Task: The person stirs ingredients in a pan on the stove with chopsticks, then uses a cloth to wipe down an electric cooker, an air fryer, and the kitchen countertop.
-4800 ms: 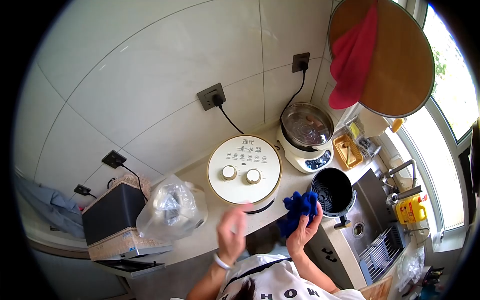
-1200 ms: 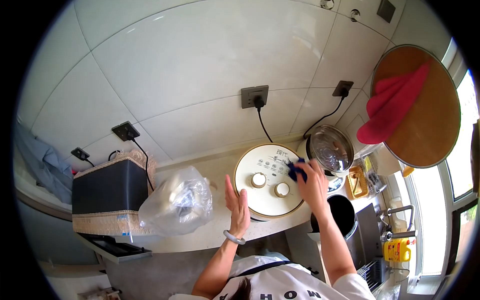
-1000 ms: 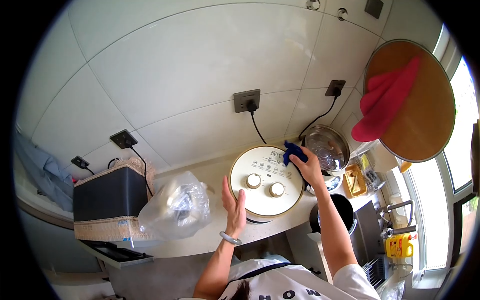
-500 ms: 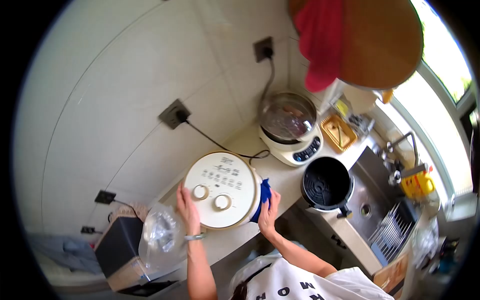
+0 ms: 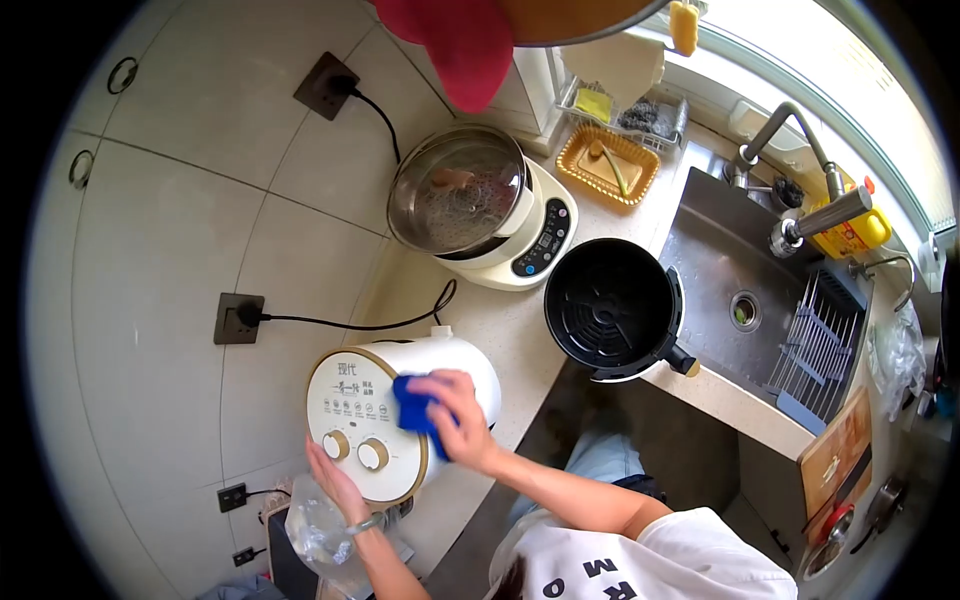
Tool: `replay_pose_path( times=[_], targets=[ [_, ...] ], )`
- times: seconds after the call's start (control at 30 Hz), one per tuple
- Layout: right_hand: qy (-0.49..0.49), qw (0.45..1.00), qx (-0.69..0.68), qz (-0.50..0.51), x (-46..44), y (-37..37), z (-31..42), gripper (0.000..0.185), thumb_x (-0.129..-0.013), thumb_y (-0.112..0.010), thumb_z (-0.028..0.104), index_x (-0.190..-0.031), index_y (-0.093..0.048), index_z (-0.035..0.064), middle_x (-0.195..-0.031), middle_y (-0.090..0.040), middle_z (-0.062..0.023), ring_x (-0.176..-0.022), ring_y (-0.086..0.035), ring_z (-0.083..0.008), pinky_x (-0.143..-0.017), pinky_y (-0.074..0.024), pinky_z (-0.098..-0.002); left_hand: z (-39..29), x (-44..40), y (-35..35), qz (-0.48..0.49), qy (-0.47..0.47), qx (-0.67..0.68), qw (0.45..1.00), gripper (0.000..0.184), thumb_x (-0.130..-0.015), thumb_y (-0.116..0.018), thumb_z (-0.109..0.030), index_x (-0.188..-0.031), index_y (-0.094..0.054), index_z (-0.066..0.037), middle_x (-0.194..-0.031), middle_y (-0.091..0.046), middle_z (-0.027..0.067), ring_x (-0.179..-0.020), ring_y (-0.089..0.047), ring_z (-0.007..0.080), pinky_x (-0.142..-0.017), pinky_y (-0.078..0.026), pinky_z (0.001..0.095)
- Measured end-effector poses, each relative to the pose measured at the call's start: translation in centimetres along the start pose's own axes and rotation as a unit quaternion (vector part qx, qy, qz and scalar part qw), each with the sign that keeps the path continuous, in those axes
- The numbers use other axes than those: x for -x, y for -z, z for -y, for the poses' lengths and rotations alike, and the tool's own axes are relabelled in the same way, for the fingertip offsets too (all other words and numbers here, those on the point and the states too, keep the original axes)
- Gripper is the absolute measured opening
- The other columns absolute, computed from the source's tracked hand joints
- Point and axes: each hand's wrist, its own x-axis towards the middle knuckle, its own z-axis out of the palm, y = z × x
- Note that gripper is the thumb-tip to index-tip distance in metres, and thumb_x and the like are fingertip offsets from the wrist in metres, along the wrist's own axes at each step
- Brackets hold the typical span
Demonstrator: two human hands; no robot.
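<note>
A white round appliance [image 5: 366, 420] with a gold rim and two knobs stands on the counter. My right hand [image 5: 455, 415] presses a blue cloth [image 5: 418, 408] against the right edge of its face, fingers closed on the cloth. My left hand [image 5: 335, 480] lies with fingers extended along the lower left edge of the face, by the left knob. The appliance's white side and a cord at its back show beyond the cloth. To the right, a black basket [image 5: 612, 305] with a handle stands on the counter edge.
A cooker with a glass lid [image 5: 460, 190] stands behind. Near it are a golden tray [image 5: 608, 165] and a wire basket. At the right are a steel sink [image 5: 720, 250], a faucet [image 5: 780, 130] and a cutting board [image 5: 838, 450]. A plastic bag [image 5: 318, 530] lies at lower left.
The view has swung right. The appliance has turned, exposing more of its side. My right hand has moved with the cloth from its side onto the face's edge; my left hand stays at the opposite edge.
</note>
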Motion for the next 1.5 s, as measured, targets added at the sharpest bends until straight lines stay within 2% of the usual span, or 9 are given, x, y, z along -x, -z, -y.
replay_pose_path(
  times=[0.03,0.17,0.47,0.67,0.87,0.97,1.13,1.27,1.5],
  targets=[
    [-0.045,0.994,-0.001,-0.101,0.2,-0.8,-3.1,0.024,-0.090,-0.056,0.005,-0.112,-0.062,-0.0015,-0.115,-0.056,-0.0207,-0.108,-0.052,-0.0371,-0.098,-0.0406,-0.0426,-0.6,0.4,-0.2,-0.017,0.007,-0.020,1.000,0.057,-0.107,-0.037,-0.038,-0.146,-0.038,0.004,-0.147,-0.043,0.0175,-0.133,-0.045,0.0267,-0.110,-0.037,0.0364],
    [-0.252,0.946,0.187,-0.084,2.5,3.4,-16.6,0.027,-0.091,-0.052,0.008,-0.112,-0.061,-0.0051,-0.116,-0.058,-0.0231,-0.111,-0.053,-0.0399,-0.099,-0.0411,-0.0433,-0.8,0.4,-0.1,-0.036,0.015,-0.038,0.999,0.058,-0.107,-0.037,-0.039,-0.145,-0.038,0.004,-0.147,-0.043,0.0176,-0.133,-0.045,0.0266,-0.110,-0.038,0.0365],
    [-0.154,0.978,0.061,-0.128,5.7,1.8,-9.1,0.030,-0.088,-0.058,0.001,-0.117,-0.063,-0.0025,-0.119,-0.061,-0.0171,-0.112,-0.055,-0.0334,-0.100,-0.0411,-0.0386,-0.2,0.7,1.5,0.002,-0.058,-0.150,0.987,0.053,-0.108,-0.035,-0.035,-0.145,-0.039,0.004,-0.145,-0.045,0.0170,-0.131,-0.047,0.0266,-0.107,-0.039,0.0361],
    [0.031,0.988,-0.096,0.116,-1.8,-0.1,1.8,0.032,-0.088,-0.062,0.004,-0.120,-0.063,0.0017,-0.121,-0.060,-0.0173,-0.114,-0.055,-0.0342,-0.102,-0.0414,-0.0417,0.1,2.7,2.8,-0.012,-0.024,-0.076,0.997,0.052,-0.108,-0.035,-0.034,-0.145,-0.040,0.003,-0.143,-0.047,0.0176,-0.130,-0.047,0.0268,-0.108,-0.038,0.0371],
    [-0.123,0.978,0.087,0.144,-5.9,0.3,-11.6,0.028,-0.089,-0.054,0.008,-0.110,-0.066,-0.0059,-0.113,-0.062,-0.0245,-0.105,-0.058,-0.0420,-0.096,-0.0452,-0.0444,0.7,2.8,2.8,-0.019,-0.046,-0.105,0.993,0.051,-0.108,-0.035,-0.035,-0.145,-0.040,0.002,-0.143,-0.047,0.0173,-0.130,-0.047,0.0268,-0.108,-0.036,0.0372],
    [-0.198,0.968,0.151,0.041,-1.3,2.8,-16.4,0.026,-0.091,-0.054,0.011,-0.110,-0.064,-0.0043,-0.113,-0.061,-0.0223,-0.103,-0.059,-0.0379,-0.092,-0.0467,-0.0405,0.8,2.2,2.7,-0.002,-0.056,-0.106,0.993,0.054,-0.108,-0.036,-0.037,-0.146,-0.039,0.001,-0.145,-0.046,0.0158,-0.132,-0.045,0.0248,-0.109,-0.035,0.0360],
    [-0.135,0.990,0.021,0.028,0.7,4.2,-6.9,0.025,-0.089,-0.058,0.004,-0.112,-0.064,-0.0031,-0.111,-0.062,-0.0178,-0.104,-0.058,-0.0327,-0.092,-0.0461,-0.0366,0.1,3.5,2.9,0.027,-0.090,-0.119,0.988,0.055,-0.107,-0.038,-0.037,-0.145,-0.038,0.003,-0.142,-0.047,0.0171,-0.129,-0.046,0.0259,-0.107,-0.036,0.0364],
    [-0.042,0.973,-0.088,0.211,-3.2,3.3,2.4,0.027,-0.088,-0.065,0.007,-0.114,-0.066,0.0001,-0.118,-0.061,-0.0146,-0.112,-0.056,-0.0312,-0.099,-0.0429,-0.0391,0.2,7.0,3.5,0.004,-0.110,-0.116,0.987,0.064,-0.105,-0.041,-0.044,-0.147,-0.034,0.004,-0.141,-0.046,0.0169,-0.128,-0.047,0.0256,-0.106,-0.036,0.0366],
    [-0.167,0.970,0.145,0.097,-2.0,4.2,-7.8,0.022,-0.090,-0.056,0.006,-0.108,-0.063,-0.0050,-0.107,-0.058,-0.0216,-0.104,-0.055,-0.0383,-0.094,-0.0451,-0.0419,1.3,11.8,4.6,-0.051,-0.124,-0.151,0.979,0.069,-0.104,-0.038,-0.050,-0.145,-0.034,0.006,-0.139,-0.046,0.0195,-0.125,-0.048,0.0283,-0.105,-0.037,0.0378]
  ],
)
